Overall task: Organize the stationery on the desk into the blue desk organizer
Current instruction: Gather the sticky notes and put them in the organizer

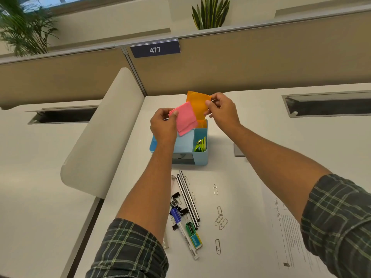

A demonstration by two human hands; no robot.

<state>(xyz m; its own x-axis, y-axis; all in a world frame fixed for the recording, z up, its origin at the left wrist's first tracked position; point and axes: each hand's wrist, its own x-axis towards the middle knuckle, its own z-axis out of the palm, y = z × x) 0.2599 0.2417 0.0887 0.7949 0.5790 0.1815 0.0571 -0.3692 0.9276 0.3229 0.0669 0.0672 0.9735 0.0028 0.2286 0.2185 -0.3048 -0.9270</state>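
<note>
A pink sticky-note pad [185, 121] is pinched by the fingers of the left hand [163, 126], and an orange pad [197, 106] by those of the right hand [221, 110]. Both are held above the blue desk organizer [185, 148] on the surface [251, 177], where pens [188, 199] and paper clips [219, 219] lie nearer.

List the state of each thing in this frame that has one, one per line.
Left hand: pinches the pink sticky notes, held above the organizer.
Right hand: pinches the orange sticky notes, lower edge in the organizer's back compartment.
Blue desk organizer: upright; right compartment holds green items.
Pens: lying loose on the desk.
Binder clips: loose, clustered.
Paper clips: scattered.
Marker: lying capped.
</note>
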